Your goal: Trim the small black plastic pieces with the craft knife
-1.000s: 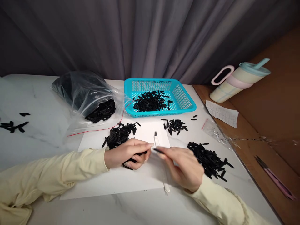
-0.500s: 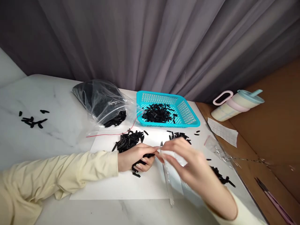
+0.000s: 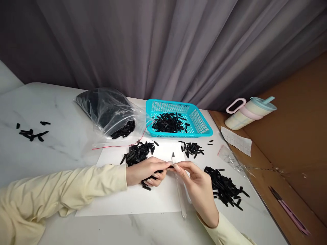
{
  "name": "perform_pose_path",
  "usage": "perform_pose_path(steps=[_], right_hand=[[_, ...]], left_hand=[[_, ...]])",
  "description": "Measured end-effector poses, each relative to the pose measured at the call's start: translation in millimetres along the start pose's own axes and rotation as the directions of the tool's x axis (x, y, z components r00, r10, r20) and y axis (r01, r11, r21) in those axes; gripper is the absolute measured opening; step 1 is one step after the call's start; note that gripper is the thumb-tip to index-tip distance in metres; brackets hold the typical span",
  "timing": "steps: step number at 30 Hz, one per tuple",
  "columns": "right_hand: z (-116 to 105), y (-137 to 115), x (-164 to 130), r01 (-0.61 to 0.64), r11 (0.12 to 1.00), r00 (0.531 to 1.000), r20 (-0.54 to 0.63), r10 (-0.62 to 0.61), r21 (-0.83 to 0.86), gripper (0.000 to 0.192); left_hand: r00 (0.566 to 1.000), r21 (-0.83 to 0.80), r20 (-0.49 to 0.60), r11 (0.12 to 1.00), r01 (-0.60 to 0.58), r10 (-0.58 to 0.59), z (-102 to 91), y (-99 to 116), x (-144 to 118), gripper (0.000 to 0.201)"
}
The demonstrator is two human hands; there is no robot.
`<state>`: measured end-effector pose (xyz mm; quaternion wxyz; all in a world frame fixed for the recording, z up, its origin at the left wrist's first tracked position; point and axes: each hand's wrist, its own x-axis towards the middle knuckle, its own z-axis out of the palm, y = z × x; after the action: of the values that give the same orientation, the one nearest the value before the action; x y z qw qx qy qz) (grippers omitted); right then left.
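- my pale yellow cloth sleeves [image 3: 76, 192]: matt, kinda wrinkly
- slim black slivers [image 3: 139, 154]: slight sheen, honestly
- turquoise rectangular plastic basket [image 3: 178, 134]: smooth, bit shiny
- clear floppy plastic bag [image 3: 106, 114]: super glossy

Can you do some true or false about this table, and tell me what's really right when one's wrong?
1. The turquoise plastic basket has thin black pieces in it. True.
2. The clear plastic bag with a red strip is to the right of the basket. False: it is to the left.
3. The left hand is holding black pieces. True.
4. The right hand is holding up the slim knife with a pale handle. False: the knife lies on the white paper sheet.
5. The cream-and-pink cup has no lid. False: it has a pale blue-green one.
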<state>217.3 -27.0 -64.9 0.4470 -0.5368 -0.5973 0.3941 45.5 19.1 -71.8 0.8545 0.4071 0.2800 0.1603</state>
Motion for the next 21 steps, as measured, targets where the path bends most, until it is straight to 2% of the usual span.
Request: perform_pose_path(steps=[3, 5, 9, 14, 21], right_hand=[[-3.7, 4.6, 3.0, -0.199, 0.951, 0.979, 0.009, 0.202, 0.236, 0.018], [-5.0, 6.7, 5.3, -0.24, 0.909, 0.97, 0.037, 0.242, 0.34, 0.022], [-7.0, 7.8, 6.7, -0.26, 0.89, 0.965, 0.087, 0.246, 0.374, 0.023], [-5.4, 6.4, 4.2, -0.276, 0.881, 0.952, 0.237, 0.195, 0.384, 0.031], [0.3, 2.8, 2.6, -0.258, 0.872, 0.955, 0.249, 0.163, 0.416, 0.032]], left_hand=[[1.0, 0.013, -0.002, 1.0, 0.009, -0.009, 0.2, -1.2, 0.3, 0.039], [1.0, 0.024, -0.002, 1.0, 0.01, -0.01, 0.2, -1.7, 0.1, 0.04], [0.999, 0.045, -0.029, 0.999, 0.016, -0.014, 1.0, -0.7, -0.6, 0.043], [0.999, 0.048, -0.034, 0.998, 0.03, -0.028, 3.4, 1.1, -0.1, 0.048], [0.997, 0.076, -0.072, 0.996, 0.037, -0.031, 4.7, 1.7, 0.2, 0.049]])
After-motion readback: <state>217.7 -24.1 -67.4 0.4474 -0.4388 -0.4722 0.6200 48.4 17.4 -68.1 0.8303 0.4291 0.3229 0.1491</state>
